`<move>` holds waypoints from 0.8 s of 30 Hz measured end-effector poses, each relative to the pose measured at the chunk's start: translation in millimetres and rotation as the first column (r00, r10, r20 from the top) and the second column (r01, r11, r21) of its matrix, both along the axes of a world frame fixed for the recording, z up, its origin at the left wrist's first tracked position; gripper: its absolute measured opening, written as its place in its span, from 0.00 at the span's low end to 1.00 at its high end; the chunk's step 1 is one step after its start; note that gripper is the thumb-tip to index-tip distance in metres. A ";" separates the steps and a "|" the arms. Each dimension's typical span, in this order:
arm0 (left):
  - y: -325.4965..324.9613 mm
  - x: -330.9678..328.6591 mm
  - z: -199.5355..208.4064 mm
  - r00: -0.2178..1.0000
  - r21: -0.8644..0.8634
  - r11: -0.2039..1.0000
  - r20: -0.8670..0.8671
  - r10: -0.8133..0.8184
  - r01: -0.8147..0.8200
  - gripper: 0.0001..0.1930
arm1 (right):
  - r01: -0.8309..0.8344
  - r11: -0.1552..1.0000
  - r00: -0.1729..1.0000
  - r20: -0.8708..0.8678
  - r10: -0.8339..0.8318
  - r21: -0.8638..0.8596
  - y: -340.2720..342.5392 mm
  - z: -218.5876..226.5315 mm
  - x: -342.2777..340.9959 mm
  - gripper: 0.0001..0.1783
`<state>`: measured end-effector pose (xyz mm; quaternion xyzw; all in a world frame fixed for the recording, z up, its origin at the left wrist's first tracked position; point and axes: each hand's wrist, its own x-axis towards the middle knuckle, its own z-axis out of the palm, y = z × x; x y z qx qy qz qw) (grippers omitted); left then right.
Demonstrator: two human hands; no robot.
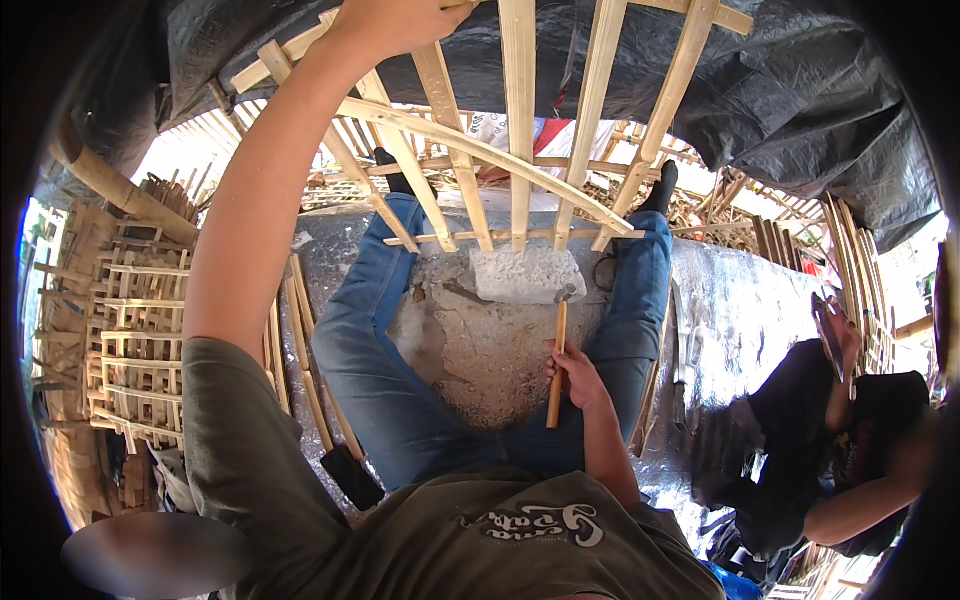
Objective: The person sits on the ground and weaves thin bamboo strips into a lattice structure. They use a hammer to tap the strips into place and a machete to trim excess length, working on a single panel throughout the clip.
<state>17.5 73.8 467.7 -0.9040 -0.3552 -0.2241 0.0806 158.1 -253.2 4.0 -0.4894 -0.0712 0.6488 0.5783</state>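
A bamboo lattice [518,120] of several upright slats tied to crosspieces stands in front of me. My left hand [400,22] reaches far up and grips its upper part at the left; the fingertips are partly cut off by the picture's edge. Its lower crosspiece is just beyond a pale rectangular block [528,276] between my legs. One longer strip [490,155] lies slantwise across the slats. My right hand [578,378] is closed around a short bamboo stick [558,380], held nearly upright, its top just below the block.
Woven bamboo panels [140,345] stand at the left, and bamboo strips [308,360] lie beside my left leg. A long blade with a dark handle [679,400] is near my right leg. Another person [870,450] sits at the right. Dark plastic sheeting [810,110] hangs behind.
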 end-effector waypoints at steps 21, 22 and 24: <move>-53.3 -5.2 23.5 0.993 -0.180 0.983 0.111 0.037 -0.017 0.18 | 0.005 1.000 1.000 0.021 -0.004 -0.024 0.9 4.0 -1.2 0.18; -54.7 -4.9 25.2 0.993 -0.186 0.982 0.110 0.039 -0.017 0.18 | 0.009 1.000 1.000 0.020 -0.009 -0.015 1.0 0.8 -0.6 0.18; -56.2 -4.2 26.3 0.993 -0.200 0.979 0.108 0.044 -0.021 0.19 | 0.014 1.000 1.000 0.023 -0.014 -0.007 0.5 -1.7 0.3 0.18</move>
